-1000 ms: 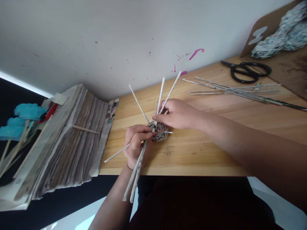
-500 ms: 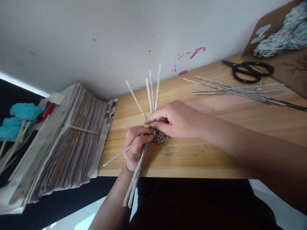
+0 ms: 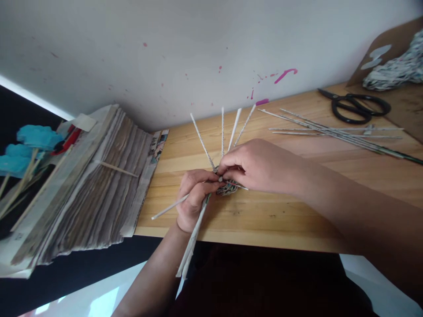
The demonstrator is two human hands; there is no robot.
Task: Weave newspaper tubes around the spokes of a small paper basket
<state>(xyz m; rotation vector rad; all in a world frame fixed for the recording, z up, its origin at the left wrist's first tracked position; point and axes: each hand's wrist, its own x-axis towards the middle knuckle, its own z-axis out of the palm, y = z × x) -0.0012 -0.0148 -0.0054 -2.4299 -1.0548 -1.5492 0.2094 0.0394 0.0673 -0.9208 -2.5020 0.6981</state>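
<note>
A small woven piece of rolled newspaper (image 3: 227, 188) is held between both hands just over the wooden table. My left hand (image 3: 196, 191) pinches its left side, fingers closed. From the other side my right hand (image 3: 253, 163) is closed, thumb and fingers pinching at the weave's upper edge. Several paper sticks (image 3: 201, 138) fan out from the weave toward the wall. Two or so more paper sticks (image 3: 194, 240) hang down past the table's front edge, and one paper stick (image 3: 170, 207) pokes out left beneath my left hand. My fingertips partly hide the weave.
Loose paper sticks (image 3: 330, 130) lie crossed on the wooden table (image 3: 264, 220) at right, near black scissors (image 3: 357, 107). A woven paper piece (image 3: 393, 72) rests by brown cardboard (image 3: 405, 108). At left stands a stack of newspapers (image 3: 99, 185) beside blue flowers on sticks (image 3: 38, 136).
The view has shifted slightly. The upright paper sticks have turned and spread toward the right. A thin end now shows at the weave's right side, below my right hand.
</note>
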